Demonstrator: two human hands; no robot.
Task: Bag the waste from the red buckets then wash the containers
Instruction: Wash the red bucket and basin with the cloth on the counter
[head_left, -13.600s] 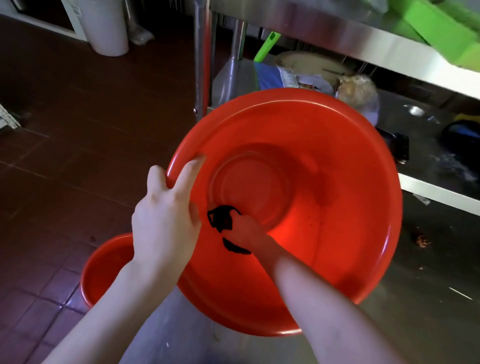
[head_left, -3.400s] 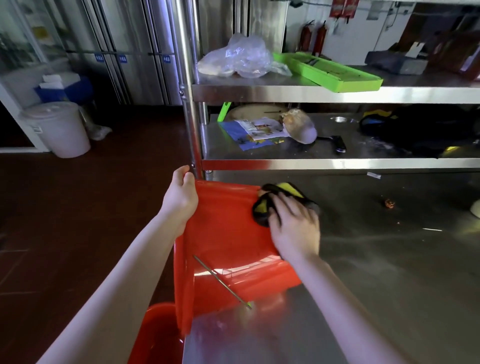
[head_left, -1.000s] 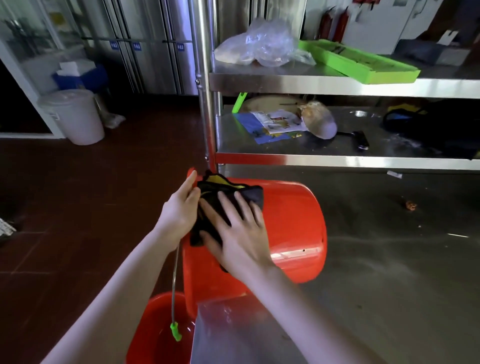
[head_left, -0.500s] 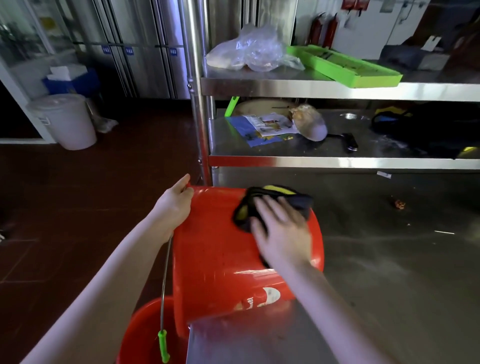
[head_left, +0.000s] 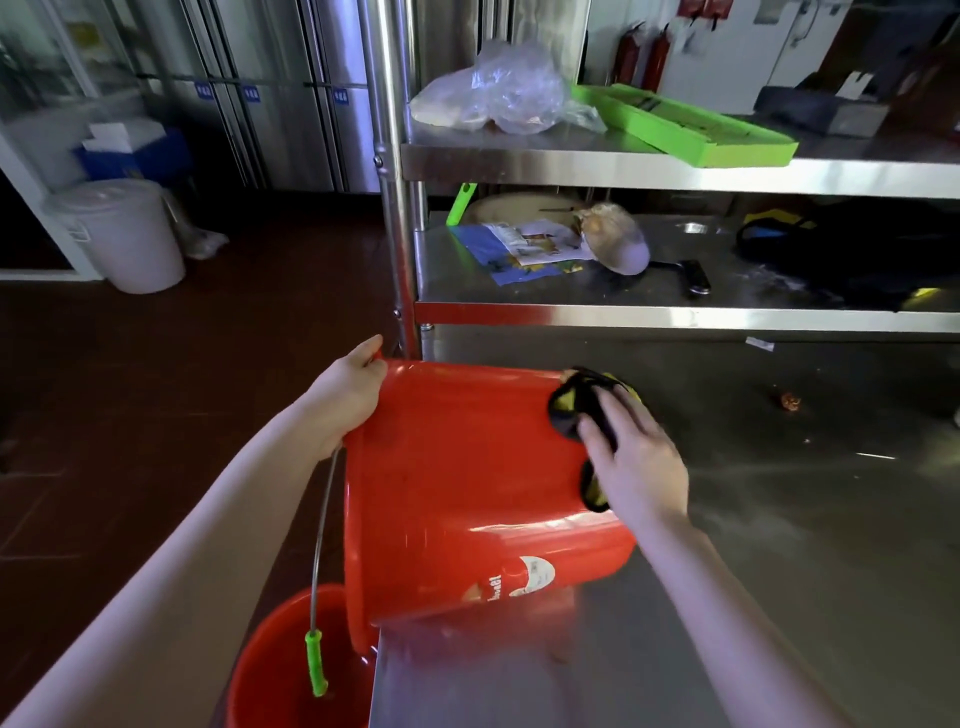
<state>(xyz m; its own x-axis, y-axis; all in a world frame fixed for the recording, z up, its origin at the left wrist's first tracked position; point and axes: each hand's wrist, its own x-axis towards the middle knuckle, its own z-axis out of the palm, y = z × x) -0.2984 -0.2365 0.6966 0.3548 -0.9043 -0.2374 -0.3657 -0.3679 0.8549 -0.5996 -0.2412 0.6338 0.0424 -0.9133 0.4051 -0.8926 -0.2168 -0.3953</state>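
While red bucket (head_left: 457, 467) lies sideways on table (head_left: 779, 519) edge, mouth leftward, left hand (head_left: 348, 395) grips its rim; right hand (head_left: 636, 462), held flat, presses cloth (head_left: 569, 408) on the wall near the base.

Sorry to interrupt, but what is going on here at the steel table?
A person is wiping a red bucket that lies on its side at the edge of the steel table. The left hand grips its rim, while the right hand presses a black-and-yellow cloth against the outer wall near the base. The wire handle hangs over a second red bucket standing lower.
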